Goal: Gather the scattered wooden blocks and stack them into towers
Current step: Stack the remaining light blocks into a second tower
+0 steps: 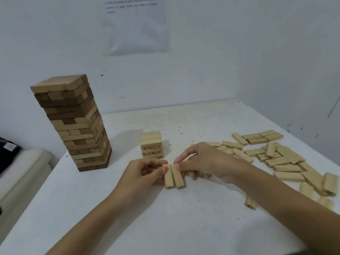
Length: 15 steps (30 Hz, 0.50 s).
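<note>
The fingers (pixel 184 167) of the right hand (pixel 206 161) and those of the left hand (pixel 145 172) are curled narrow. They pinch the far ends of a pair of blocks (pixel 173 178), the left hand on the left block and the right hand on the right one. The pair lies side by side, long sides touching, pointing toward the person, near the middle of the table (pixel 184 227). I cannot tell whether the near ends rest on the table or hang just above it.

Just beyond the hands stands a short stack (pixel 151 145) of pale blocks with dark markings on its near face. At the far left, a tall tower (pixel 73 124) of mixed dark and pale blocks stands close to the table's left edge.

On the right, loose blocks (pixel 276 159) lie scattered and overlapping, from behind the right hand out to the right edge. A single block (pixel 250 204) lies just beside the right forearm.

The table's far edge meets the wall (pixel 239 52), which bears a sheet of paper (pixel 138 24). Bare table spreads between the forearms toward the near edge, and also between the tall tower and the short stack.
</note>
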{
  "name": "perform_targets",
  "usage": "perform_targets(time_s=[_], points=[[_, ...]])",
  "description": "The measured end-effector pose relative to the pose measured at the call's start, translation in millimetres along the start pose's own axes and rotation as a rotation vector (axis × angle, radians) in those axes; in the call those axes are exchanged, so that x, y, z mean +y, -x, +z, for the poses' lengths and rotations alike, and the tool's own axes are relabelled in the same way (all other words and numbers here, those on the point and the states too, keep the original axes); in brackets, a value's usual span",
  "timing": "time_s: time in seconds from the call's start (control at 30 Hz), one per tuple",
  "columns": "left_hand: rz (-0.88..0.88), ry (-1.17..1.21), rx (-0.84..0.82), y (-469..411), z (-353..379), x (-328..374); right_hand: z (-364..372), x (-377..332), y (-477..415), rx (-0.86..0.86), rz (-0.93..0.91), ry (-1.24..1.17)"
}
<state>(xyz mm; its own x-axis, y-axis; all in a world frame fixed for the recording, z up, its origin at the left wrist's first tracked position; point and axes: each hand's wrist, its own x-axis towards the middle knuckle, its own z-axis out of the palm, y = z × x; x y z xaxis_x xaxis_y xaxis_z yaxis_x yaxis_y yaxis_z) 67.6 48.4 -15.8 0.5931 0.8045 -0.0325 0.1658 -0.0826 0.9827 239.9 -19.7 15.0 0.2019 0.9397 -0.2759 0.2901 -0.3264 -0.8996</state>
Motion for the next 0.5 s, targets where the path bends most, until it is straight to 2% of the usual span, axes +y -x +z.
perform_targets(time_s=[0.13, 0.33, 0.4, 0.5], points=[[-0.010, -0.010, 0.082, 8.3, -8.4, -5.0, 13.0, 1.4, -7.9, 0.015, -0.024, 0.088], [0.052, -0.156, 0.171, 12.6, -3.6, -9.1, 23.0, 6.7, -6.7, 0.117, -0.041, 0.174], [0.052, -0.211, 0.151, 10.2, -8.5, -10.5, 17.8, 6.2, -5.8, 0.073, 0.031, 0.057], [0.002, -0.212, 0.078, 9.9, -15.3, -9.4, 4.8, 6.1, -4.3, -0.030, 0.078, -0.257]])
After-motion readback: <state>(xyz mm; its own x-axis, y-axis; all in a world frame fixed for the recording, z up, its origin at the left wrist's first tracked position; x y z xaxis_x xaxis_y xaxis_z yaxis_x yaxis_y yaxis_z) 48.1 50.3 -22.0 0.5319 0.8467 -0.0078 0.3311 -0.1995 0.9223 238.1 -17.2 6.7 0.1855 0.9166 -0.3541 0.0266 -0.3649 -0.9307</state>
